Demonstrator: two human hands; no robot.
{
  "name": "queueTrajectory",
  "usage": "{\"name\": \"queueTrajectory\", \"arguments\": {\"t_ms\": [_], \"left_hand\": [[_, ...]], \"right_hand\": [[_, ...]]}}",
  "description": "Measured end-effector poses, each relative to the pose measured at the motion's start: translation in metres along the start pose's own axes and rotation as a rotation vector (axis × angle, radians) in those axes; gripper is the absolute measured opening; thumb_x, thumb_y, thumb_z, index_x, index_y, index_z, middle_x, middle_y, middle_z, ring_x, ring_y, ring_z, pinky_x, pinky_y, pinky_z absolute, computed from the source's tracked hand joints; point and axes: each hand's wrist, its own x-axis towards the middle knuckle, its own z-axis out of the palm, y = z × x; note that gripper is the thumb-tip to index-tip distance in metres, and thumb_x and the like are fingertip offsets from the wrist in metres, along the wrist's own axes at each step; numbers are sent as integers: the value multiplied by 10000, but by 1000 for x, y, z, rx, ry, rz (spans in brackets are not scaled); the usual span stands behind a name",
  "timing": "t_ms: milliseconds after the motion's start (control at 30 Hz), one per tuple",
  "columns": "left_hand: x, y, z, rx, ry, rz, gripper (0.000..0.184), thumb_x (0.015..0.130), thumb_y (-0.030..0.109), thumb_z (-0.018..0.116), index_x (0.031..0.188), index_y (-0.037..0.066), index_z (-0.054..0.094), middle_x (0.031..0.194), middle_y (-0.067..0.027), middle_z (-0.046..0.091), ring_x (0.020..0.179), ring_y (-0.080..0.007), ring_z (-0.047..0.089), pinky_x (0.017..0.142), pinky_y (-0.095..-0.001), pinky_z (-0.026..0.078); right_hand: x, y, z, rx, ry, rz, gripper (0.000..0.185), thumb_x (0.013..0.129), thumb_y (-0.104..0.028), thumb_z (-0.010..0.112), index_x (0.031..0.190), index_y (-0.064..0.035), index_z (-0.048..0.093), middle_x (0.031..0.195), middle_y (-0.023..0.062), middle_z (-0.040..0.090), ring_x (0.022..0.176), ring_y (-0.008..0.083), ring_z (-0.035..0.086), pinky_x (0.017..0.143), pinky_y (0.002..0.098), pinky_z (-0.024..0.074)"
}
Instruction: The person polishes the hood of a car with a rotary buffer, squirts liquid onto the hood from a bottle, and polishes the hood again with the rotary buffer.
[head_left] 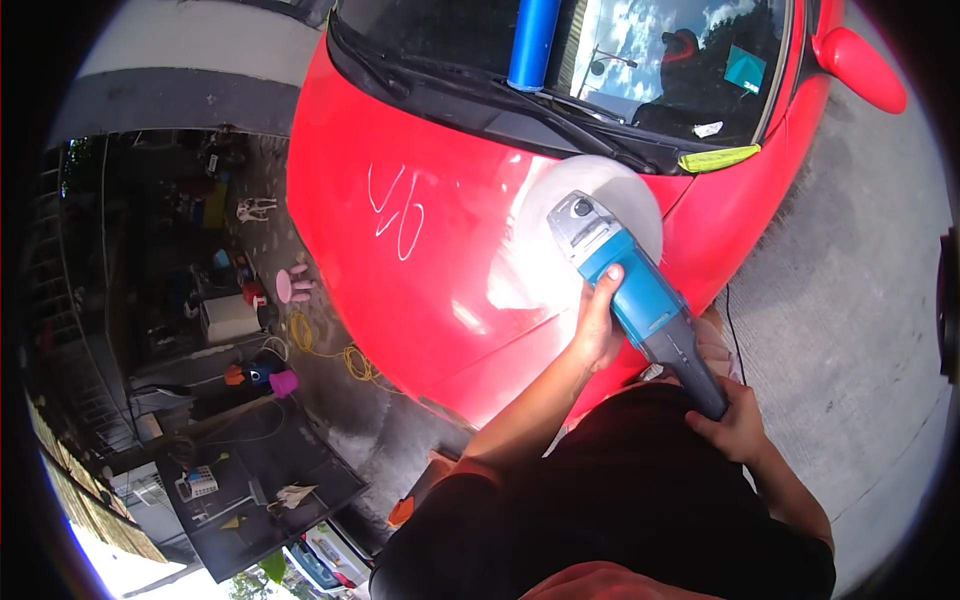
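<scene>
A teal and grey power polisher (645,300) lies over the right part of a red car hood (420,270). Its round white pad (625,185) rests against the hood close to the windshield; whether it spins cannot be seen. My left hand (598,325) grips the body of the polisher near its head, thumb on top. Around the dark rear handle my right hand (735,425) is closed. White marker lines (408,220) show on the paint left of the pad. Near the pad, a glossy patch of paint reflects strong light.
A blue cylinder (534,45) stands by the wipers. A yellow-green cloth (718,158) lies at the windshield's corner. A black cord (733,330) hangs at right. On the floor at left are a yellow hose (355,362), a pink stool (294,285) and a dark table (310,465).
</scene>
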Motion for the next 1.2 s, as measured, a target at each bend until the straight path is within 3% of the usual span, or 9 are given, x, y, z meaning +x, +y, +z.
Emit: {"name": "queueTrajectory", "arguments": {"t_ms": [100,300,500,700,900,1000,1200], "left_hand": [[-2,-5,9,3,-3,32,877,908,677,770,1457,47,504,1319,-154,630,1261,-305,627,1083,-529,535],[14,39,-16,33,59,98,927,902,704,749,1479,31,481,1320,-175,619,1243,-323,642,1057,-524,556],[32,88,-46,107,166,173,851,945,671,709,1452,19,502,1246,-183,643,1141,-317,690,975,-499,603],[37,114,-60,217,300,234,847,941,625,751,1419,-29,504,1222,-184,643,1088,-284,705,929,-457,629],[36,119,-65,237,327,264,822,944,582,767,1418,-39,512,1233,-191,643,1081,-284,712,903,-447,638],[45,119,-69,200,303,237,820,945,587,753,1420,-37,516,1237,-195,646,1082,-291,714,889,-451,642],[47,124,-53,165,347,306,762,955,562,718,1392,-31,526,1169,-192,669,1007,-310,734,863,-456,651]], "right_hand": [[-8,-19,-10,-20,-42,118,499,791,-260,895,1130,58,715,955,217,736,901,283,734,850,429,563],[34,-24,23,28,6,-141,465,810,-261,885,1119,45,721,868,173,729,843,255,725,819,396,555],[85,-64,43,37,-192,-24,482,839,-284,879,1171,31,728,831,105,693,775,193,656,767,369,531],[115,-72,65,305,-368,47,412,877,-205,849,1188,36,725,813,30,666,774,141,651,742,354,528],[125,-71,68,352,-457,143,395,877,-184,844,1174,43,717,806,18,638,788,130,616,731,352,516],[128,-60,80,239,-286,-162,328,890,-171,834,1123,28,717,789,13,644,750,117,650,685,329,523],[143,-73,70,433,-506,42,352,921,-278,850,943,7,646,743,37,600,692,127,626,637,346,505]]}}
